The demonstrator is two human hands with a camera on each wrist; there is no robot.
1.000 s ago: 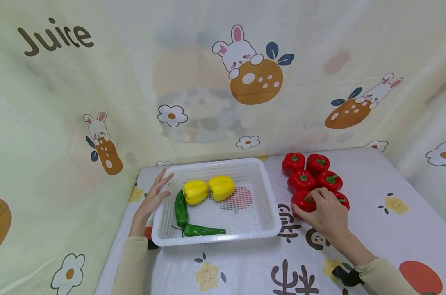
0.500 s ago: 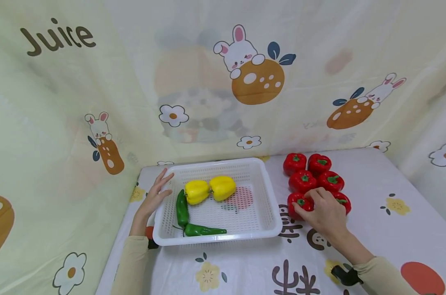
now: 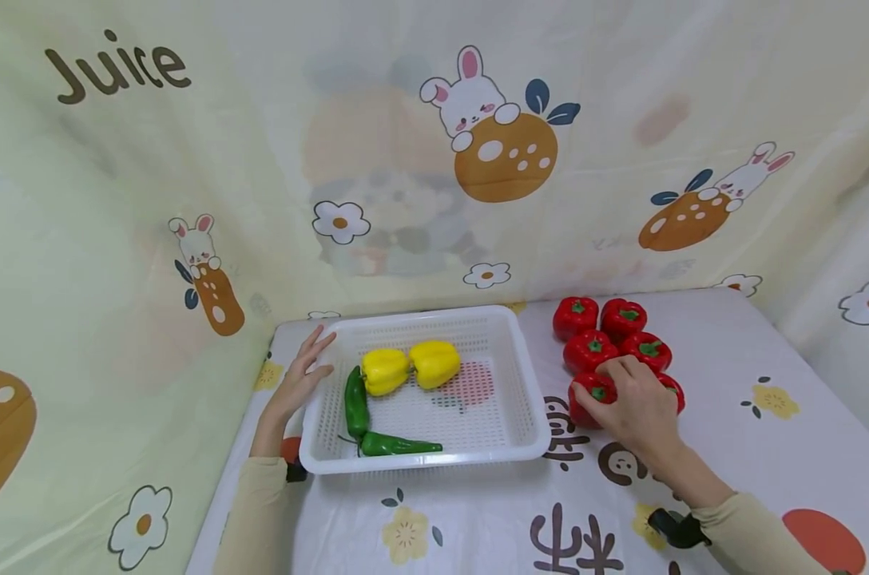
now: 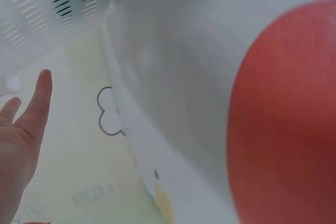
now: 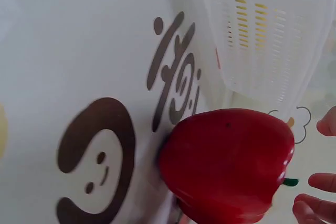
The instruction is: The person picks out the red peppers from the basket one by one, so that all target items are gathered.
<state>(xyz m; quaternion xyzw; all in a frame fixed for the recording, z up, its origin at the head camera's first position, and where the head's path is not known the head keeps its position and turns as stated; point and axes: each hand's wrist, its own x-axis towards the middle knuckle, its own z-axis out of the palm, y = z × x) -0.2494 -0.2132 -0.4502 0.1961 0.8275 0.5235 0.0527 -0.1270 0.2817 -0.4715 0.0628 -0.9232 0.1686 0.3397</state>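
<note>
My left hand [image 3: 294,391], fingers spread, rests at the left rim of a white perforated plastic basket [image 3: 423,463]. Inside the basket lie two yellow bell peppers [image 3: 436,364] and two long green peppers [image 3: 400,444]. Over at the right, my right hand [image 3: 639,403] is above a near red bell pepper [image 5: 226,163], its thumb partly overlapping the pepper in the head view. The right wrist view shows the fingers [image 5: 323,182] apart from that pepper, beyond its green stem. Another red bell pepper [image 3: 672,389] is partly hidden behind the hand.
Several more red bell peppers [image 3: 589,351] stand close together in rows behind the right hand. A printed white cloth [image 3: 478,519] covers the table, and a patterned curtain [image 3: 377,144] hangs along the back and sides.
The near red pepper shifted left and toward me, then slightly back right. The right hand's thumb and fingers moved a little over it. The left hand has stayed at the basket.
</note>
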